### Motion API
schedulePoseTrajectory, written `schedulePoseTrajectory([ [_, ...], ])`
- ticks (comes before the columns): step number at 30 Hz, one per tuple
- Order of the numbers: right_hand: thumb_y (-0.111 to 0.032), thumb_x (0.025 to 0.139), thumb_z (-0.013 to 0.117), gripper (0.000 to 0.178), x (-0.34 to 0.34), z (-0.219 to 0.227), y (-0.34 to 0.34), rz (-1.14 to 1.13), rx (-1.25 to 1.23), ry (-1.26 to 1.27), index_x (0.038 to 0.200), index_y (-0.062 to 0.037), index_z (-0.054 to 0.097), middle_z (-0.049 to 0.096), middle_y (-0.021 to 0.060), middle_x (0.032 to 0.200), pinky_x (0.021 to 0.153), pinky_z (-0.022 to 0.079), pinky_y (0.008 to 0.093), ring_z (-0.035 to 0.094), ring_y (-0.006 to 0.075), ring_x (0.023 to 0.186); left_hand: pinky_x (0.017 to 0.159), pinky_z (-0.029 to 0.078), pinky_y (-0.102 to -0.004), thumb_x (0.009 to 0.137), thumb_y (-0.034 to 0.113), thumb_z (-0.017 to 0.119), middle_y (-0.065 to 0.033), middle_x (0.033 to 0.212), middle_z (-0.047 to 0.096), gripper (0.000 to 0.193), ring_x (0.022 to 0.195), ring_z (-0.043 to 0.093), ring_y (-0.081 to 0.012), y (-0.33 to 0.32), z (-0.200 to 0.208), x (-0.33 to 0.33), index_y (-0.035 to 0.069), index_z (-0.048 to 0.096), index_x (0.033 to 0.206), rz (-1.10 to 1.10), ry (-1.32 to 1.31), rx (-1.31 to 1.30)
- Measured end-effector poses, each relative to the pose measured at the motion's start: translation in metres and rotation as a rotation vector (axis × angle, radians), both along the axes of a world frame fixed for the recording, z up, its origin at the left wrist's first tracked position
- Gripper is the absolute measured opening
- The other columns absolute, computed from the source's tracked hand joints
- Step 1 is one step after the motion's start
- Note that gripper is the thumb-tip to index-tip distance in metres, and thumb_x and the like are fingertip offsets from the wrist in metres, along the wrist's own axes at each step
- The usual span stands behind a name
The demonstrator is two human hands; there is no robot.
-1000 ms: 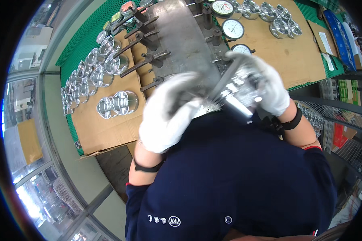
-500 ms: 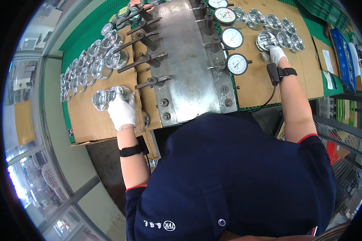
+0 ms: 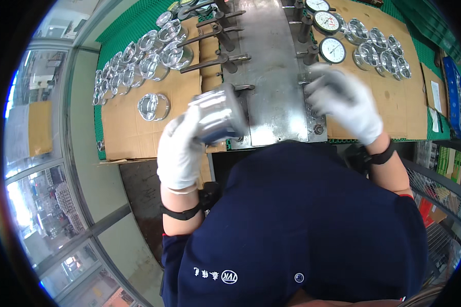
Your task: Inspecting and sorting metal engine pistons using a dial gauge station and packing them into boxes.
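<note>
Your left hand (image 3: 179, 153), white-gloved: fingers clamped on one shiny metal piston (image 3: 214, 116), tilted, raised by near left edge of steel plate (image 3: 276, 77). Your right hand (image 3: 347, 105), white-gloved, blurred: at plate's right edge, near white-faced dial gauge (image 3: 333, 50); whether fingers are apart or together, cannot tell. Left of plate: lone piston (image 3: 151, 107) on cardboard sheet (image 3: 123, 135), rows of pistons (image 3: 153, 67) beyond. Right of plate: piston group (image 3: 387, 63), beyond your right hand.
</note>
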State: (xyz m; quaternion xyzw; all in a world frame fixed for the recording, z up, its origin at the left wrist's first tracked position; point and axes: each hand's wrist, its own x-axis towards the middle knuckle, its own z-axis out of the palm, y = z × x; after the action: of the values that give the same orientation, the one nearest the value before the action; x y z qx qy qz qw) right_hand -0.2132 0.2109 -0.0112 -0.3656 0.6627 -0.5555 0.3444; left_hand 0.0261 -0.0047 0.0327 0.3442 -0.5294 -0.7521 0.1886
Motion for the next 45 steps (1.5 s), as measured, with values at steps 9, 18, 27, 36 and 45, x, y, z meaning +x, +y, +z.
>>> schedulePoseTrajectory([
  [9, -0.033, 0.073, 0.082, 0.098, 0.042, -0.026, -0.033, 0.151, 0.05, 0.738, 0.153, -0.0065, 0.031, 0.056, 0.0197, 0.126, 0.09, 0.053, 0.0422, 0.062, 0.0384, 0.108, 0.086, 0.053, -0.0348, 0.092, 0.018, 0.067, -0.0161, 0.104, 0.069, 0.048, 0.095, 0.067, -0.0259, 0.015, -0.034, -0.032, -0.005, 0.052, 0.131, -0.404, -0.329, -0.741],
  [18, -0.02, 0.083, 0.073, 0.085, 0.051, -0.02, -0.012, 0.028, 0.079, 0.418, 0.154, -0.005, 0.029, 0.063, 0.0184, 0.118, 0.078, 0.058, 0.035, 0.069, 0.0279, 0.088, 0.102, 0.045, -0.047, 0.07, 0.021, 0.083, -0.0229, 0.137, 0.048, 0.089, 0.121, 0.051, -0.042, 0.017, -0.055, -0.074, 0.0, 0.039, 0.145, -0.594, -0.17, -1.546],
  [27, -0.017, 0.092, 0.066, 0.091, 0.065, -0.026, -0.007, 0.034, 0.232, -0.493, 0.16, -0.0038, 0.006, 0.067, 0.0145, 0.106, 0.063, 0.058, 0.0285, 0.067, 0.0158, 0.07, 0.105, 0.045, -0.0449, 0.069, 0.009, 0.081, -0.0247, 0.141, 0.044, 0.092, 0.123, 0.051, -0.0445, 0.005, -0.066, -0.098, 0.002, 0.036, 0.148, -0.605, -0.077, -1.37],
  [36, -0.017, 0.091, 0.066, 0.093, 0.064, -0.028, -0.008, 0.028, 0.258, -0.501, 0.16, -0.0045, 0.004, 0.067, 0.0152, 0.106, 0.062, 0.058, 0.0289, 0.067, 0.0161, 0.067, 0.105, 0.046, -0.0452, 0.069, 0.006, 0.079, -0.0251, 0.139, 0.045, 0.089, 0.122, 0.052, -0.0447, 0.006, -0.068, -0.098, 0.001, 0.036, 0.147, -0.584, -0.07, -1.371],
  [45, -0.019, 0.091, 0.069, 0.093, 0.063, -0.036, -0.008, 0.019, 0.226, -0.347, 0.16, -0.0023, 0.008, 0.064, 0.0135, 0.121, 0.084, 0.053, 0.0261, 0.063, 0.0116, 0.091, 0.105, 0.046, -0.0455, 0.071, 0.009, 0.078, -0.0262, 0.14, 0.044, 0.088, 0.122, 0.052, -0.0449, 0.006, -0.069, -0.099, 0.0, 0.035, 0.147, -0.566, -0.069, -1.42],
])
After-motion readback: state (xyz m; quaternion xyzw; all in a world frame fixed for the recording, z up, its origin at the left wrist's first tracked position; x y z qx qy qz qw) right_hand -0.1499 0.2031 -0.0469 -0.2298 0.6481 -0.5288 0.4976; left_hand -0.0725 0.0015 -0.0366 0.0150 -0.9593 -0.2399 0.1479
